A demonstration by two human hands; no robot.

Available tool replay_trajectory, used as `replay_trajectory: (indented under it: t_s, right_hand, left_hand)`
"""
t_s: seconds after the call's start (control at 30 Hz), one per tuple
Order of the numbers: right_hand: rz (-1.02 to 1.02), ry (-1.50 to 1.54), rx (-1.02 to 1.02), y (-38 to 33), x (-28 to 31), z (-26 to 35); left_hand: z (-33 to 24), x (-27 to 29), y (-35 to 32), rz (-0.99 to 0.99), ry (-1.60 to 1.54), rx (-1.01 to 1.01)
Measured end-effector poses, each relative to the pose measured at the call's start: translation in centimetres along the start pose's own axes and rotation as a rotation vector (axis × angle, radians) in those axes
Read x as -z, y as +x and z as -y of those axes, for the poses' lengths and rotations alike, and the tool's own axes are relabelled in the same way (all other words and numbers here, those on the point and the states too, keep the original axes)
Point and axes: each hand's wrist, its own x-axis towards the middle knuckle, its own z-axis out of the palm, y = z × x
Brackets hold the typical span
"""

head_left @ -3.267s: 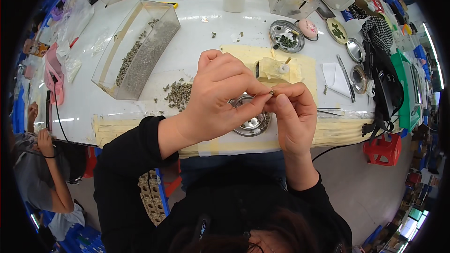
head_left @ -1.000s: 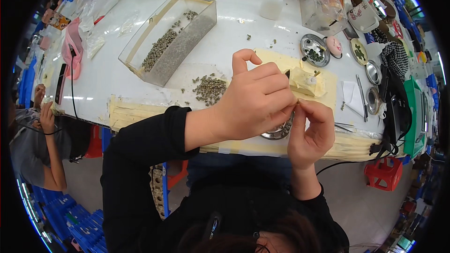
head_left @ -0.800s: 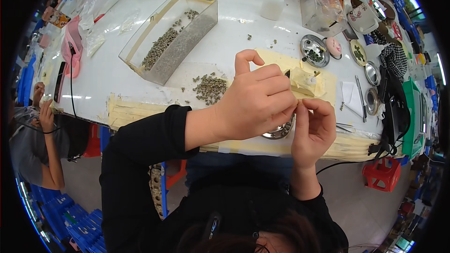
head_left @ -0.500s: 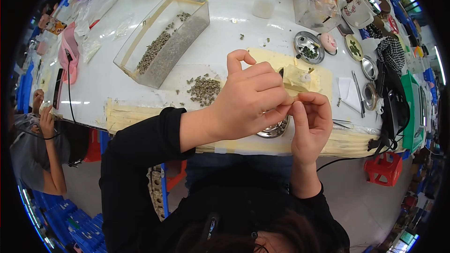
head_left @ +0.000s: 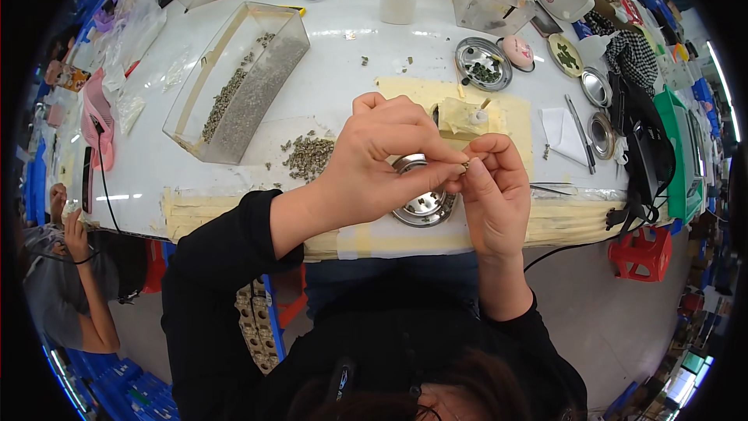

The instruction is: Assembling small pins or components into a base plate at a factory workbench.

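Note:
Fingertip to fingertip, my left hand [head_left: 374,156] and my right hand [head_left: 497,195] meet above the near edge of the table. Both are closed in a pinch around one tiny brass-coloured metal piece [head_left: 466,164], too small to name. Below them sits a round shiny metal dish [head_left: 425,213] with a few small dark bits, partly covered by my left hand. A heap of small metal pieces [head_left: 309,157] lies left of my left hand. Just beyond my fingers, a yellow taped block [head_left: 460,118] with a white nozzle-like top stands on a yellow sheet.
A long clear bin [head_left: 241,82] of small metal pieces stands at left. A white squeeze bottle [head_left: 398,0] is at the back. Rightward are a dish of green pieces [head_left: 484,64], a lid-like dish [head_left: 566,55], tweezers [head_left: 580,132] and white paper [head_left: 562,135]. A co-worker's hand [head_left: 75,235] shows far left.
My head view has shifted, moving the table's things leftward. My left hand has turned and its fingers have lowered, uncovering more of the metal dish. Both hands stay pinched together.

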Motion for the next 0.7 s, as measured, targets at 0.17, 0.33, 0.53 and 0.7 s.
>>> replay_trajectory:
  t_s: [0.17,0.33,0.53,0.7]
  right_hand:
    - [0.021,0.013,0.005,0.03,0.12,-0.08]
    - [0.017,-0.004,0.019,0.01,0.01,-0.11]
    - [-0.018,-0.186,0.193,-0.32,-0.27,-0.33]
    - [-0.034,-0.234,0.241,-0.43,-0.55,-0.36]
  left_hand:
    - [0.20,-0.03,0.00,0.011,-0.119,0.079]
    - [0.24,-0.10,-0.04,0.001,-0.109,0.082]
    - [-0.07,0.01,0.07,-0.019,0.064,-0.001]
    - [-0.20,-0.10,-0.01,-0.065,0.189,-0.099]
